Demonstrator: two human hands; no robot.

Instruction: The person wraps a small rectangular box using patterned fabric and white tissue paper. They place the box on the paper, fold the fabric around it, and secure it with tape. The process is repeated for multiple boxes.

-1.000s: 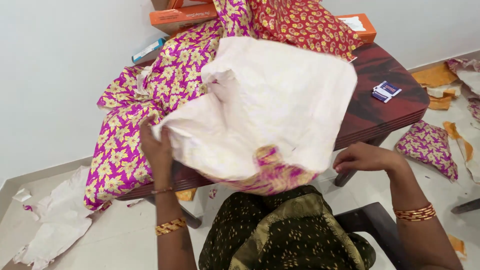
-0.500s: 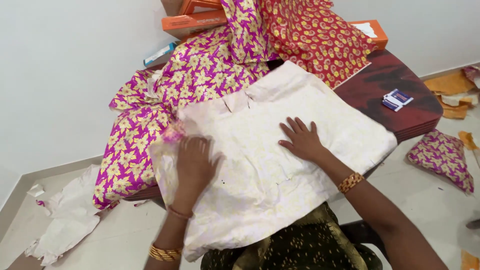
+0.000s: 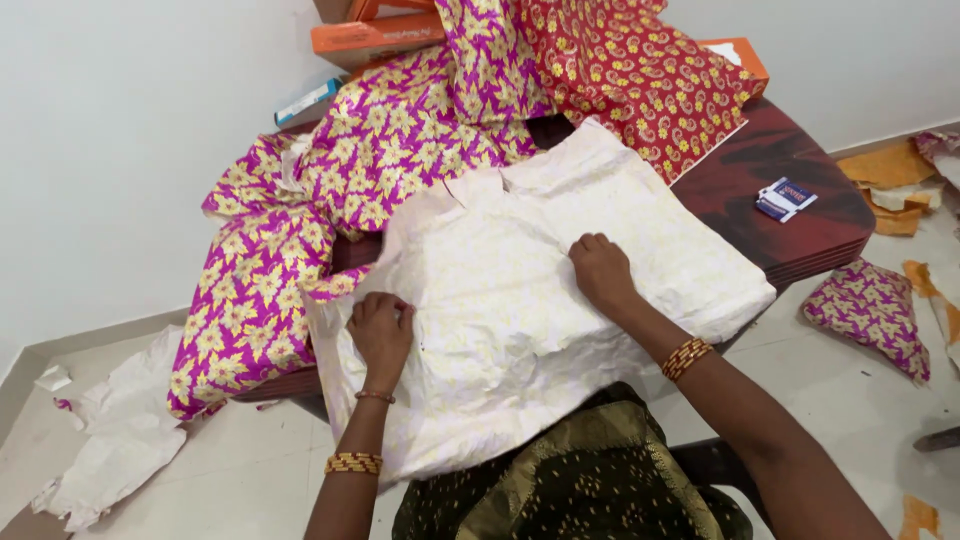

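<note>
A large crumpled white sheet of paper (image 3: 520, 320), its plain side up, lies spread over the near part of the dark wooden table (image 3: 800, 230) and hangs over its front edge onto my lap. My left hand (image 3: 382, 330) pinches the sheet near its left edge, fingers curled. My right hand (image 3: 600, 268) grips a fold near the sheet's middle, fingers bunched. Magenta wrapping paper with yellow flowers (image 3: 300, 230) lies under and left of the white sheet. Red patterned wrapping paper (image 3: 630, 70) is draped at the back.
Orange boxes (image 3: 375, 35) stand at the table's far side. A small blue and white packet (image 3: 786, 198) lies on the table's right part. Torn paper scraps (image 3: 120, 440) litter the floor on the left, and magenta (image 3: 868, 310) and orange (image 3: 890, 165) pieces lie on the right.
The sheet was held up in the air, then laid flat on the table. My hands went from flat palms pressing it to fingers curled, pinching its folds.
</note>
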